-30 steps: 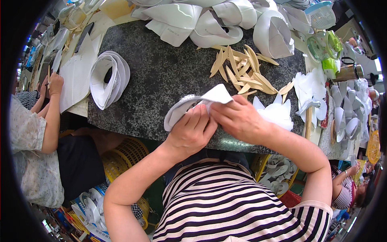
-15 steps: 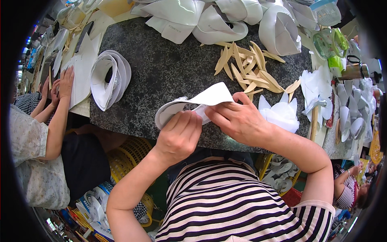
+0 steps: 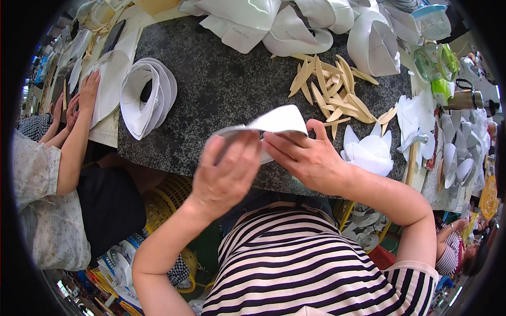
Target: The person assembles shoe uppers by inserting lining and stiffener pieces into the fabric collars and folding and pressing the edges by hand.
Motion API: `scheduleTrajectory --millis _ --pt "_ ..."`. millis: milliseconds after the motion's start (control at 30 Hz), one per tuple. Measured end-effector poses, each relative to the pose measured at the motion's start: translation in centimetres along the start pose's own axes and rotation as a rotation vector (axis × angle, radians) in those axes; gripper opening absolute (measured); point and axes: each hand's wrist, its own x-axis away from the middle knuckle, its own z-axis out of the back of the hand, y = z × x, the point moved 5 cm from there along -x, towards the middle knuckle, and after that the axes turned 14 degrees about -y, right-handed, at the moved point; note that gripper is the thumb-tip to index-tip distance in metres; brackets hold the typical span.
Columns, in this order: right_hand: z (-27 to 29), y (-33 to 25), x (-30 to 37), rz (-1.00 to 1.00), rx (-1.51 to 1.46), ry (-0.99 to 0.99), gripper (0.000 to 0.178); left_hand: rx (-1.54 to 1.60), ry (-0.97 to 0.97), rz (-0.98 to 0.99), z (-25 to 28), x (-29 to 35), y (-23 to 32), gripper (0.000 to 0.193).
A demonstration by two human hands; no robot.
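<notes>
A curved white shoe upper [image 3: 287, 118] is held just above the near part of the dark speckled table. My right hand [image 3: 311, 160] grips its right side, with the fingers underneath and the index finger bent up by the edge. My left hand [image 3: 224, 171], smeared by motion, is at its left end with the thumb and fingers around the edge. Those fingers hide much of the left end. To the left stands a nested stack of white uppers [image 3: 130, 102]. Beyond my right hand lie a pile of beige leaf-shaped strips [image 3: 342, 105] and a bunch of pointed white pieces [image 3: 369, 152].
More white uppers [image 3: 242, 26] heap along the far edge. On the right are a hammer [image 3: 416, 139], white scraps and a green fan [image 3: 448, 63]. Another person's hand [image 3: 89, 89] rests on white sheets at left. Yellow baskets [image 3: 163, 208] stand below the table.
My left hand has shifted its hold, its fingers loosening and spreading along the upper's left end. The upper has tilted slightly, its left part now more covered. My right hand has stayed nearly in place.
</notes>
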Motion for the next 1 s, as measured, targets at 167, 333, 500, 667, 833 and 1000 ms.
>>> scheduleTrajectory --millis 167,333,500,667,833,1000 --pt "1.0 -0.1 -1.0 0.108 0.168 -0.101 0.048 0.221 -0.238 0.052 0.1 1.0 -3.5 0.047" --pt "1.1 -0.1 -2.0 0.044 -0.076 -0.022 0.03 0.343 -0.213 0.012 -0.5 0.8 -4.4 0.044" --pt "0.7 -1.0 -2.9 0.025 -0.215 0.074 0.037 0.413 -0.161 -0.152 -0.7 0.4 -4.6 0.042" --pt "1.1 -1.9 -3.5 -0.017 -0.05 0.085 0.015 0.51 -0.146 -0.116 -0.9 0.3 -4.5 0.043" --pt "0.8 -1.6 -4.0 -0.01 -0.064 0.07 0.026 0.548 -0.151 -0.092 -1.0 0.0 -4.7 0.045" --pt "0.1 -1.0 -4.0 -0.127 -0.148 0.19 0.019 0.597 -0.147 -0.067 -1.0 -0.6 -4.8 0.041"
